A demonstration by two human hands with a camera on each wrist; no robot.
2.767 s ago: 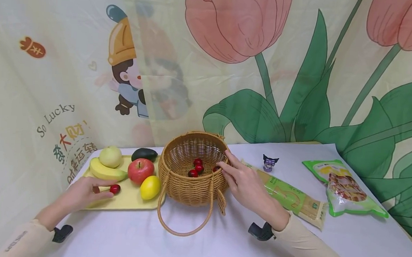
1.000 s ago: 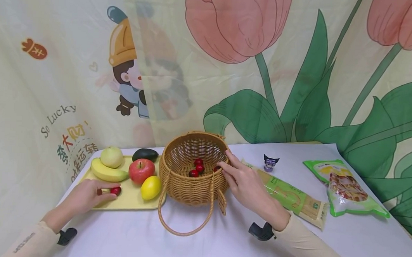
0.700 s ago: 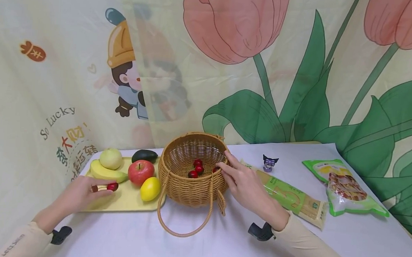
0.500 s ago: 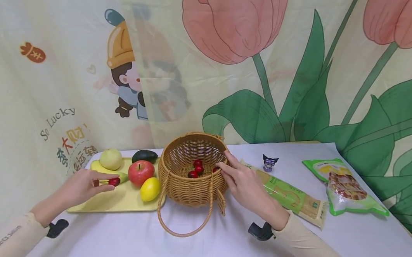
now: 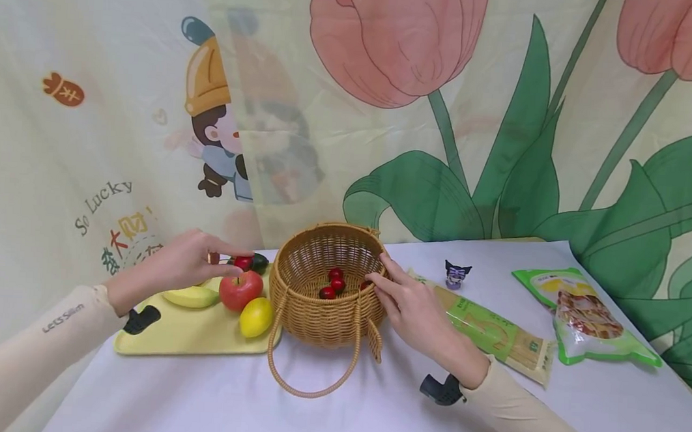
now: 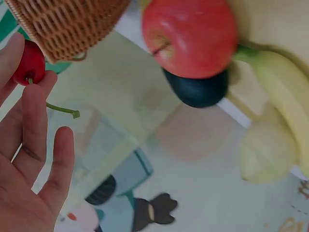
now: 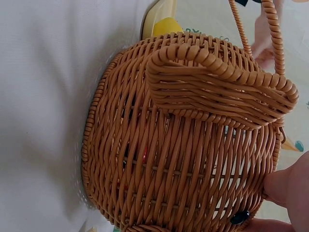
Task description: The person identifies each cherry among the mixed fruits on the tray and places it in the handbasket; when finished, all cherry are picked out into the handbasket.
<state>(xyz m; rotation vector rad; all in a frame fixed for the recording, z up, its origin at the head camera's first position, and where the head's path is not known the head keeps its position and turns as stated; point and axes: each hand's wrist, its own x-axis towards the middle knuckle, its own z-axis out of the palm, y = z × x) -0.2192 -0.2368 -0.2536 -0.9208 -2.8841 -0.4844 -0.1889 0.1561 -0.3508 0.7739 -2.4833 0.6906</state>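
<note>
My left hand [image 5: 182,259] pinches a red cherry [image 5: 242,263] by thumb and fingertips, above the back of the yellow tray [image 5: 210,343]. In the left wrist view, the cherry's green stem [image 6: 60,109] sticks out past the fingers. On the right, my right hand [image 5: 414,308] holds the rim of a round wicker basket [image 5: 319,322], with fingertips over the edge. Several cherries [image 5: 336,285] lie inside the basket, one partly hidden by my right fingers. The basket's handle [image 5: 307,395] hangs down in front.
The tray bears a red apple [image 5: 240,292], a lemon [image 5: 256,317], a banana [image 5: 192,296], a dark avocado [image 5: 259,262] and a pale round fruit [image 6: 270,152]. Right of the basket lie a noodle packet [image 5: 493,328], a small figurine [image 5: 456,274] and a green-white food bag [image 5: 587,317].
My left hand has lifted the cherry off the tray and carried it up and rightward, over the apple and avocado. The right hand and basket stay in place.
</note>
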